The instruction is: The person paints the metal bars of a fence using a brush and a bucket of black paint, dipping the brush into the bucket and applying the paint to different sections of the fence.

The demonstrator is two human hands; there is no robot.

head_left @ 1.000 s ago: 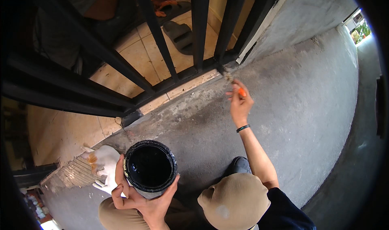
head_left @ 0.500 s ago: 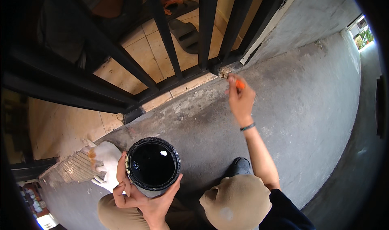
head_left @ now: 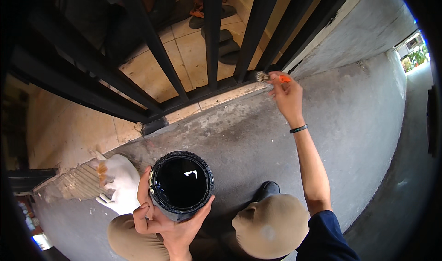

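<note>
My left hand is wrapped round a can of black paint, held upright between my knees. Dark glossy paint shows inside, with a bright reflection on it. At the upper right, my right hand grips a paintbrush by its orange handle. Its bristles touch or lie very near the bottom rail of the black metal gate, close to the gate's right end. Whether the bristles press on the rail is hard to tell.
A white and orange cat lies left of the can. Behind the bars, dark sandals rest on a tiled floor, with part of another person at upper left. A grey wall borders the gate on the right. Grey concrete lies before me.
My right hand and the brush have shifted slightly right and up along the bottom rail. The can sits a little further right in view, and the whole view has turned somewhat.
</note>
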